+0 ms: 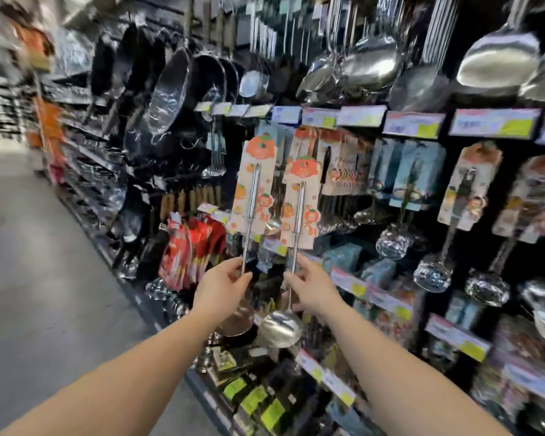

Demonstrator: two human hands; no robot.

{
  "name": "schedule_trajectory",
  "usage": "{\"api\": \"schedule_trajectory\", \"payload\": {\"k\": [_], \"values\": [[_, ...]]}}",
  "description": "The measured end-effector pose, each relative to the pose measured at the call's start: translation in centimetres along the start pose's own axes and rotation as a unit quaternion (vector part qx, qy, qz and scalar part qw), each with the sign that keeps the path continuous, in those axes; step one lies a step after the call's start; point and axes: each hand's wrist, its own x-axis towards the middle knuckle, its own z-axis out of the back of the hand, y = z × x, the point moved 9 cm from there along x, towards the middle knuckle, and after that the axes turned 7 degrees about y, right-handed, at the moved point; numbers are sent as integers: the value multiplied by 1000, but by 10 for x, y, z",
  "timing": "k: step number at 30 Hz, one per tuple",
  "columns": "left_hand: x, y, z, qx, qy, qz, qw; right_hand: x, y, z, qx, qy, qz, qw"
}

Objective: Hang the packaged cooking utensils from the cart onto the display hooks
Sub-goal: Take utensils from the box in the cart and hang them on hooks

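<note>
Two steel ladles on orange-printed cards are held up in front of the display. My left hand [222, 283] pinches the thin handle of the left packaged ladle [255, 187], whose bowl hides behind my wrist. My right hand [312, 286] grips the handle of the right packaged ladle [301, 202]; its silver bowl [280, 328] hangs below my fingers. Both cards reach up to a row of similar carded utensils under the price-tag rail [359, 116]. The hooks themselves are hidden behind the cards. No cart is in view.
Dark woks and pans [167, 89] hang at upper left, steel spatulas and ladles [497, 58] at upper right. Wrapped ladles [394, 243] hang to the right. Red packets [186, 250] sit lower left. The grey aisle floor [38, 278] runs along the left.
</note>
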Motion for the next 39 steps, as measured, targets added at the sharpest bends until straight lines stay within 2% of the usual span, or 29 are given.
{"api": "schedule_trajectory", "payload": {"k": [2,6,13,19,27,32,35,39], "values": [[35,1,-10,-4,-3,1,1000,26,5,17,2,-13,1,1000],[102,-5,-24,-29,-5,-8,1000,85,13,49,-72,-48,0,996],[192,-18,-40,-79,-29,-34,996,156,2,52,-85,-81,26,993],[260,-13,-57,-89,56,-113,988,206,3,53,-117,-161,0,980],[342,28,-27,-73,132,-194,969,244,16,19,-78,-273,-26,958],[354,52,-17,-112,164,-210,957,254,21,4,-48,-306,-74,948],[352,62,-14,-126,191,-215,950,258,34,3,-56,-318,-72,944],[355,67,-10,-129,187,-226,947,260,55,4,-31,-322,-61,944]]}}
